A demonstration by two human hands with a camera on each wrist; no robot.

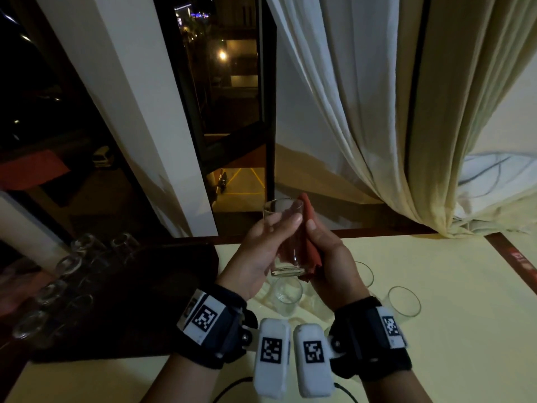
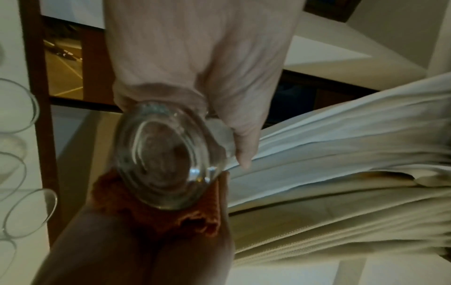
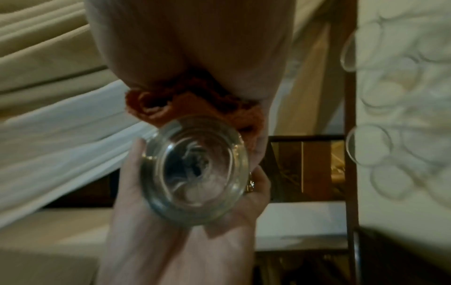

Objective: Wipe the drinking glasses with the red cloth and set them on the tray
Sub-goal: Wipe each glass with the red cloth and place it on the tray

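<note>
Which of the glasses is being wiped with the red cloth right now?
The glass held up between both hands: left hand grips it, right hand presses the red cloth against it. The others stand untouched.

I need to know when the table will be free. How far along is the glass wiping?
Partly done, it seems. Several glasses already stand on the dark tray at the left. In hand: the left hand holds one glass above the table while the right hand presses the red cloth against its side. Left: at least three glasses wait on the pale table beneath the hands.
</note>
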